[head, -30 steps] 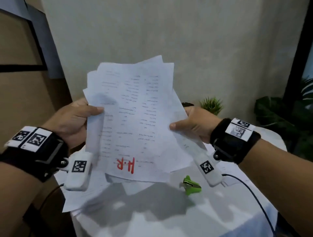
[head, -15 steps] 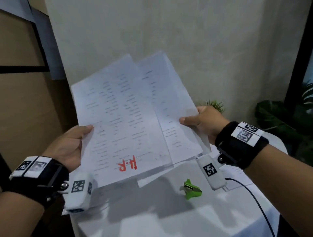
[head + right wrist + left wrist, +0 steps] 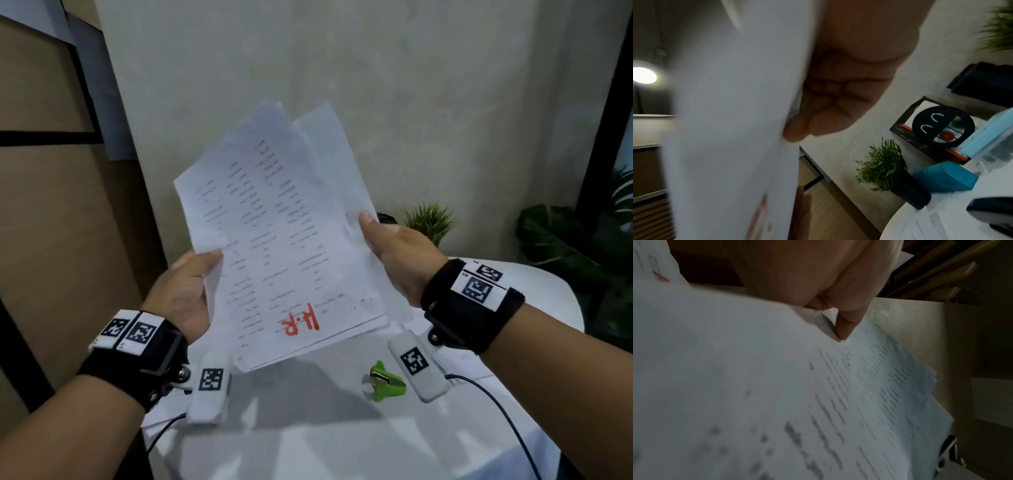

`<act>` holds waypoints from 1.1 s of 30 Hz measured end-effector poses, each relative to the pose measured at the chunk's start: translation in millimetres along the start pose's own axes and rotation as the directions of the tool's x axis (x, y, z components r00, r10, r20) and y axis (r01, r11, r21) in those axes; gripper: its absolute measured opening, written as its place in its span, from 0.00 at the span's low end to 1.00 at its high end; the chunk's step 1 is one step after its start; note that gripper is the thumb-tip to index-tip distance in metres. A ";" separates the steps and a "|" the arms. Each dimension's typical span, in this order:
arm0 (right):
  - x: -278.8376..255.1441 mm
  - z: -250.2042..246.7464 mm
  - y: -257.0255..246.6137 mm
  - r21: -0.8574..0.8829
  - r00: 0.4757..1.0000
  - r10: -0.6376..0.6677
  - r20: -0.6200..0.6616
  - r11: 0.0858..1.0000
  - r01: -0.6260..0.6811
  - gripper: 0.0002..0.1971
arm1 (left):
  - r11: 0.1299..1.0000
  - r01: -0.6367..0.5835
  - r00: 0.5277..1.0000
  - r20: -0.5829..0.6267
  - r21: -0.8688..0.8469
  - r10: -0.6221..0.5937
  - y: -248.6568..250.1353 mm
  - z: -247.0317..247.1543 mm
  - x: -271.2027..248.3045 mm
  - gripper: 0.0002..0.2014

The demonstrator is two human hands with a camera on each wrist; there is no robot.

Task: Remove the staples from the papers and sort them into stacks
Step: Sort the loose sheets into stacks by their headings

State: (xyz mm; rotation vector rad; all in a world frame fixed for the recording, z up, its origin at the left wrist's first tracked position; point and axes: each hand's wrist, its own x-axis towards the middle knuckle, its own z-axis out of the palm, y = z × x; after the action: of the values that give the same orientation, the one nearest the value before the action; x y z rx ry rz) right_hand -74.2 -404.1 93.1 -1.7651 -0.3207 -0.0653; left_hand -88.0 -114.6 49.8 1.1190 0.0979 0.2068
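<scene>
Left hand (image 3: pixel 185 294): grips the sheaf's left edge, thumb on top.
Papers (image 3: pixel 281 240): held above the table (image 3: pixel 308 442) — half a second ago fanned into two, now squared as one bundle, "H.R" page in front.
Right hand (image 3: pixel 394 253): pinches the right edge.
Staple remover (image 3: pixel 385 380): lies untouched, near right.
Reading: sheaf gathered — probably ready to stack.

Home office, potted plant (image 3: pixel 882 167), staple remover (image 3: pixel 385 380)

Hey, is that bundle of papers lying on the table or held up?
Held up. Both the left hand and right hand grip the papers above the table.
</scene>
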 end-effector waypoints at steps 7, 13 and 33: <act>4.9 6.1 -13.3 0.243 0.993 -0.019 0.116 0.970 -0.010 0.19 | 0.900 -0.357 0.913 -0.112 0.252 0.393 11.6 41.9 -15.6 0.25; 4.7 31.5 -6.0 0.163 0.966 -0.188 -0.179 0.962 0.218 0.11 | 0.777 -0.503 0.812 -0.101 0.379 0.575 15.8 56.5 -35.6 0.15; -43.1 52.1 72.0 0.255 0.989 -0.021 -0.145 0.965 0.057 0.15 | 0.890 -0.086 0.957 -0.212 0.448 0.200 -57.6 21.8 -76.9 0.12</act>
State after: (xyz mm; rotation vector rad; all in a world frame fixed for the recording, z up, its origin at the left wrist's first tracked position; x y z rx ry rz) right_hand -104.3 -374.7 3.7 -1.4868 -0.2491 -0.1686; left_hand -152.5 -174.5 5.5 1.5468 0.3009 0.4799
